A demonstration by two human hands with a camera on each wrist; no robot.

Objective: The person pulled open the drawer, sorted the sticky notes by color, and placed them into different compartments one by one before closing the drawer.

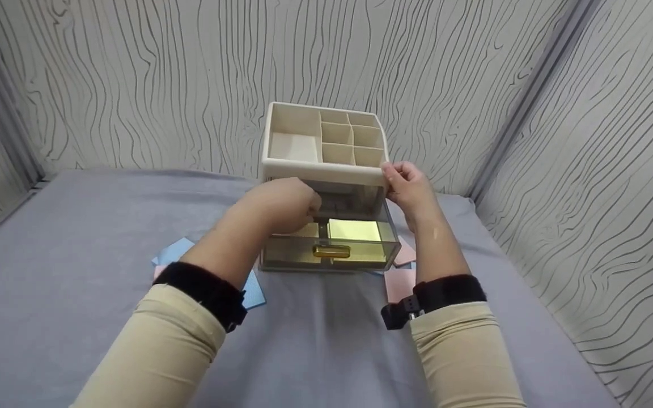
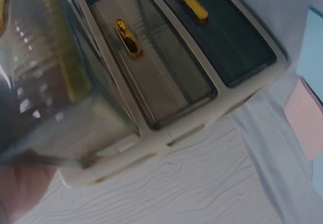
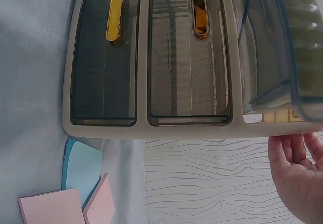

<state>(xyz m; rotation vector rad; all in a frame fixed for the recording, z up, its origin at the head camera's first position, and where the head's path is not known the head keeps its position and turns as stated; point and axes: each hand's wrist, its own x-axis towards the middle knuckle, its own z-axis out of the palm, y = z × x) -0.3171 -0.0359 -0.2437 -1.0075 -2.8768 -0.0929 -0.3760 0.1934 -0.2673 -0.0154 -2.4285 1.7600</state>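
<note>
Left hand [image 1: 288, 205] inside the open top drawer [image 1: 282, 252], its grip too hidden to tell; right hand [image 1: 412, 191] pinching the near right edge of the 3-drawer organizer [image 1: 326, 169], centred on grey cloth [image 1: 49, 340]; likely light, stiff, slick plastic, best held by both sides; yellow notes [image 1: 355, 229] probably bendable

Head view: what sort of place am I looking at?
Probably a small partitioned work booth: wood-grain-patterned panels stand behind and beside the work surface, grey posts mark the corners, and a grey cloth lies under the drawer box.
</note>
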